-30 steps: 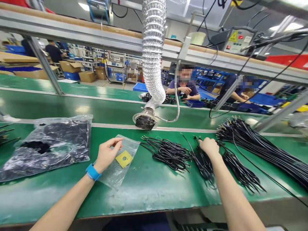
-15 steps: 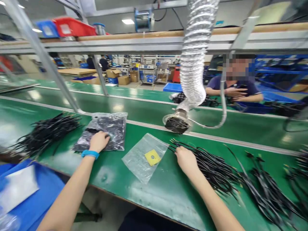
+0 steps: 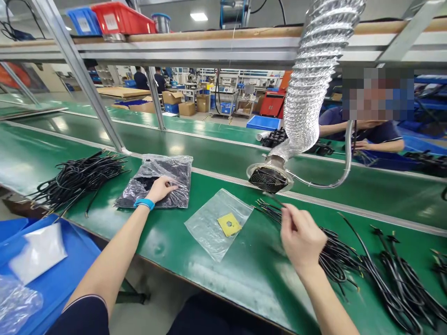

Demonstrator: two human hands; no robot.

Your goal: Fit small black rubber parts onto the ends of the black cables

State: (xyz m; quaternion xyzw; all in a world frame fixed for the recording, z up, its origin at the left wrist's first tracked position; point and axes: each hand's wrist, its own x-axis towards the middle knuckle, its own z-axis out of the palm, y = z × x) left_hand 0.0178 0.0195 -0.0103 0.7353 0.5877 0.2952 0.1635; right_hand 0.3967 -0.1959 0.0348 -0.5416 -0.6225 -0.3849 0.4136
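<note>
My left hand (image 3: 162, 190) is over a clear plastic bag (image 3: 167, 168) filled with dark pieces. Its fingers are drawn together at the bag's surface; what they pinch, if anything, is hidden. In my right hand (image 3: 302, 235), thumb and fingers close on a thin black cable (image 3: 275, 199), its end pointing up and left. Beneath and beyond that hand lies a bundle of black cables (image 3: 337, 258) with bare, coppery ends. Between my hands, a flat clear zip bag (image 3: 206, 225) lies on the green table, with a yellow square card (image 3: 228, 224) that has a hole.
Another pile of black cables (image 3: 82, 179) lies at left, more cables (image 3: 394, 274) at right. A fume fan (image 3: 268, 179) on a silver duct (image 3: 307, 88) hangs low over the table. Blue bins (image 3: 59, 284) stand at lower left. A person (image 3: 373, 130) sits across the table.
My right hand has lifted off the cable bundle with a cable in its fingers. My left hand stays on the bag, its fingers more drawn together. The view has shifted.
</note>
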